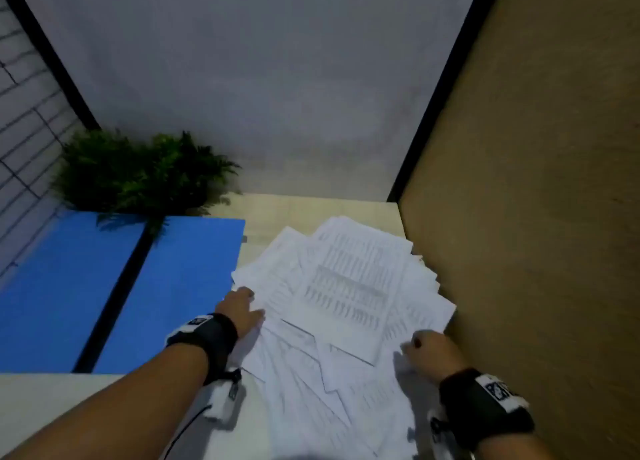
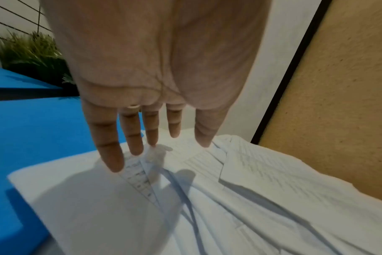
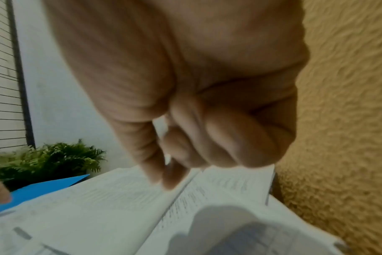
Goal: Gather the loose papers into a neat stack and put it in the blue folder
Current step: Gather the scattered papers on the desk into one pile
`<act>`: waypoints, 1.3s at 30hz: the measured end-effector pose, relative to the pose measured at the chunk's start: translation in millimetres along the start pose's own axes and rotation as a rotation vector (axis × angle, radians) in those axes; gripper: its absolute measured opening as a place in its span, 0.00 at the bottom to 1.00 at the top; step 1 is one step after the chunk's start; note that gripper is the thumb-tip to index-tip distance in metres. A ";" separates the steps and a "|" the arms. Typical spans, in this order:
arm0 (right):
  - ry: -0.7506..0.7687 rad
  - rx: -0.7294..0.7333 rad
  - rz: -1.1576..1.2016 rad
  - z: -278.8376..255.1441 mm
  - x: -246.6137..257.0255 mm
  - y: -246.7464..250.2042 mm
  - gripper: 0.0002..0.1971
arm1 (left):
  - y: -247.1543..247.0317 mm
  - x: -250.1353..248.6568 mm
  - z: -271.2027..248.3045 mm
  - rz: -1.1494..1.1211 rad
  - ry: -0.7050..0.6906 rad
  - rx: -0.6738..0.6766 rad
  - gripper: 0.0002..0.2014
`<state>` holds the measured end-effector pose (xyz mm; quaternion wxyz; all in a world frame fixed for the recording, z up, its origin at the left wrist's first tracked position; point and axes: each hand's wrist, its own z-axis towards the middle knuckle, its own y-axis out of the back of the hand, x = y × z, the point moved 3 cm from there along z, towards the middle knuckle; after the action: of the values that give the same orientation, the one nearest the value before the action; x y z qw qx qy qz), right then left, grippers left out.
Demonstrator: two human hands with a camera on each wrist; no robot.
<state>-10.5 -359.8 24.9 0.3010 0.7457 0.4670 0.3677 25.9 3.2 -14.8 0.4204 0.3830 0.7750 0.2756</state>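
Note:
A messy fan of white printed papers [image 1: 349,296] lies on the pale table [image 1: 311,210], right of the open blue folder [image 1: 180,286]. My left hand [image 1: 242,309] rests on the fan's left edge. In the left wrist view its fingers [image 2: 131,138] are straight and spread, with the tips touching the sheets [image 2: 273,189]. My right hand [image 1: 427,348] sits on the fan's lower right side with curled fingers. The right wrist view shows its thumb and forefinger [image 3: 164,179] meeting at a sheet's edge [image 3: 98,207]. The left fingertips also appear there, by the folder [image 3: 44,188].
A green fern-like plant [image 1: 138,175] stands behind the folder and overhangs its black spine [image 1: 114,296]. A brown board wall [image 1: 536,217] runs close along the papers' right side. A grey wall closes the back, and a wire grid panel [image 1: 24,147] the left.

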 end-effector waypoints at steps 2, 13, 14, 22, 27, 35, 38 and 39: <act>-0.045 -0.176 0.150 17.3 -2.3 2.5 0.13 | -9.8 -4.5 6.6 -0.113 0.031 0.014 0.24; -0.170 -0.239 0.842 39.8 10.0 -52.8 0.44 | -73.2 -58.9 -20.6 -0.316 -0.003 0.109 0.15; -0.171 -0.257 0.951 38.9 11.6 -55.2 0.45 | -76.6 -61.5 -25.6 -0.338 -0.006 0.125 0.15; -0.127 -0.197 0.830 24.3 -8.3 -49.8 0.14 | -81.8 -42.6 -59.4 -0.511 0.105 0.313 0.25; -0.063 0.074 0.798 6.9 -15.7 -66.0 0.21 | -74.6 -33.9 -51.2 -0.713 0.245 0.122 0.23; -0.041 0.214 0.970 -3.6 -12.1 -73.6 0.21 | -92.1 -39.2 -57.9 -0.572 0.234 -0.011 0.26; -0.139 0.002 1.326 0.6 -6.7 -68.0 0.13 | -87.4 -29.7 -56.2 -0.628 0.253 -0.053 0.14; -0.189 -0.060 1.405 4.3 -6.9 -66.8 0.10 | -83.8 -25.2 -56.5 -0.644 0.266 -0.088 0.12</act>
<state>-40.6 -341.0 -32.2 0.0524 0.8905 -0.1628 0.4215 -44.3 -70.1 -38.6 0.3972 0.0612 0.8914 0.2095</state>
